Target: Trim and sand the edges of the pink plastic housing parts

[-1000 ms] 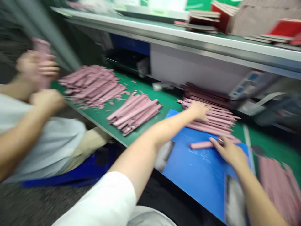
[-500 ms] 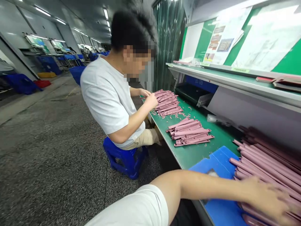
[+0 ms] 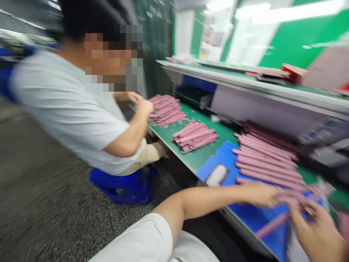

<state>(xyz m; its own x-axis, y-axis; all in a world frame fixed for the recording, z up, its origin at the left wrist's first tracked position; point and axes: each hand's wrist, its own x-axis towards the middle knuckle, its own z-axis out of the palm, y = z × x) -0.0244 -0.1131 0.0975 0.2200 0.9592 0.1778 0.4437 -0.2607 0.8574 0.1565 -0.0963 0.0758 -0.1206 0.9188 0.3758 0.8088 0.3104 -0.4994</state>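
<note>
The wearer's left hand (image 3: 260,194) lay open, not clenched, its fingers extended over the near ends of a row of long, slender, matte pink sticks (image 3: 265,160). The right hand (image 3: 316,233) was blurred, with fingers curled; a single loose pink stick (image 3: 272,225) lay just beside it, and I could not tell whether it was grasped. The row sat on a flat blue plastic mat (image 3: 225,153) at the front edge of a green tabletop (image 3: 197,156), sticks side by side, probably to stop them rolling and to allow single pick-up. Further along that edge, a neat pink bundle (image 3: 195,136) and a rougher pink heap (image 3: 166,109) lay loose, in no box, the heap near a co-worker's hands (image 3: 141,103). A red box (image 3: 293,72) stood on the upper metal shelf (image 3: 245,82); its contents were hidden.
</note>
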